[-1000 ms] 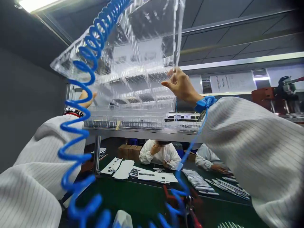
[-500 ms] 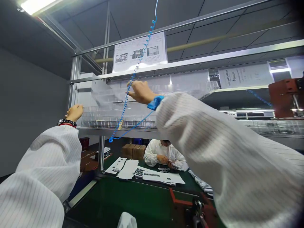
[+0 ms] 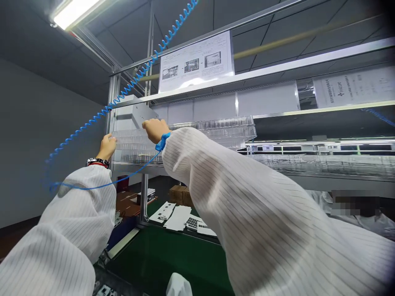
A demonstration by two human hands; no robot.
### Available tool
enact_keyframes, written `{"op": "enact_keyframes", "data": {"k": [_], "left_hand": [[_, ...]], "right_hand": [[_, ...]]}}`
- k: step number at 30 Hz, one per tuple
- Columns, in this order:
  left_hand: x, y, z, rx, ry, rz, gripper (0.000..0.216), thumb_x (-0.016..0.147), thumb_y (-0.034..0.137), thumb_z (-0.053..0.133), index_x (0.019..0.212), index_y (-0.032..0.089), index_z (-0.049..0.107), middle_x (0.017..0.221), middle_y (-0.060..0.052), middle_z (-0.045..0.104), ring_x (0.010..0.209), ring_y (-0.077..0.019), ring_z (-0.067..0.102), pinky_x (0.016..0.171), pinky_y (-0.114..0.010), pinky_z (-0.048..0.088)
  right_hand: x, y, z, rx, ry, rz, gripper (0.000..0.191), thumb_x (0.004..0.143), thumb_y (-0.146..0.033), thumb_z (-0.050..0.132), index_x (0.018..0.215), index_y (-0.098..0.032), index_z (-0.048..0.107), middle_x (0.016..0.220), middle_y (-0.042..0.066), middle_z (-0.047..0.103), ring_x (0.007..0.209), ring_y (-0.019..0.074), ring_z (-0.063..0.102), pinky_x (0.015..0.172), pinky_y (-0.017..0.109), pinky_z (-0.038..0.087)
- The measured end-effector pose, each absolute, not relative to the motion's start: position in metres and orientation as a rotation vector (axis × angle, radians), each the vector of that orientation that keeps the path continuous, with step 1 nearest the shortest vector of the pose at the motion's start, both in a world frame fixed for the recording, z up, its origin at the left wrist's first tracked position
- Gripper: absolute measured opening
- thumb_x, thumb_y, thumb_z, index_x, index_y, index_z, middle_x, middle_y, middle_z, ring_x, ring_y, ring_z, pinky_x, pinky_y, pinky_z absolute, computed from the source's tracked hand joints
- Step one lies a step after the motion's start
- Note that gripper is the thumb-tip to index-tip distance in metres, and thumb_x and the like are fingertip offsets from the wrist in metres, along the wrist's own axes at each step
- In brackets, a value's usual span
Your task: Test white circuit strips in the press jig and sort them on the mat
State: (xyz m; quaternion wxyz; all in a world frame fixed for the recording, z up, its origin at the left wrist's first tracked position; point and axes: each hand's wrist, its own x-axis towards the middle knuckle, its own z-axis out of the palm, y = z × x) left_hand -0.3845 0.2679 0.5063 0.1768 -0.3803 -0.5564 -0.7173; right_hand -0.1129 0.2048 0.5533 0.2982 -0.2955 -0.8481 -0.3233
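Note:
Clear plastic trays point(image 3: 212, 130) lie stacked on the shelf at about head height. My left hand point(image 3: 107, 147) is closed on the left end of the stack, fingers curled over the edge. My right hand point(image 3: 156, 130) grips the near rim of the upper clear tray, its fingertips partly hidden behind the hand. A blue wrist strap point(image 3: 162, 142) circles my right wrist, and its blue coiled cord point(image 3: 132, 84) loops out to the left past my left sleeve. My right forearm covers part of the trays.
A metal shelf rail point(image 3: 185, 89) crosses above the trays, with an instruction sheet point(image 3: 197, 61) fixed on it. Below is a green work surface point(image 3: 166, 259). White papers point(image 3: 178, 218) lie beyond it. A co-worker's white clothing point(image 3: 321, 201) shows at right.
My right hand has come down and to the left with the upper tray, which now sits lower, on the stack. The coiled cord has swung left. The view has turned right.

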Motion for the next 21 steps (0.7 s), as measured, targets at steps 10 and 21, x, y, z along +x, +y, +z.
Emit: {"op": "enact_keyframes", "data": {"k": [10, 21], "left_hand": [[-0.376, 0.266, 0.508, -1.125, -1.453, -2.307, 0.025, 0.069, 0.021, 0.043, 0.082, 0.014, 0.064, 0.078, -0.008, 0.068, 0.088, -0.0236, 0.065, 0.08, -0.035, 0.052], [-0.374, 0.265, 0.507, -1.077, -1.404, -2.437, 0.015, 0.068, 0.022, 0.045, 0.069, 0.015, 0.058, 0.075, -0.008, 0.067, 0.086, -0.0232, 0.065, 0.081, -0.034, 0.051]], "right_hand": [[-0.095, 0.21, 0.55, -0.728, -2.23, -0.888, 0.036, 0.087, -0.009, 0.048, 0.122, -0.015, 0.054, 0.126, 0.012, 0.057, 0.114, 0.0263, 0.05, 0.092, 0.039, 0.036], [-0.113, 0.224, 0.554, -0.701, -2.262, -0.864, 0.034, 0.087, -0.006, 0.048, 0.118, -0.016, 0.056, 0.128, 0.011, 0.056, 0.116, 0.0252, 0.05, 0.093, 0.039, 0.036]]}}
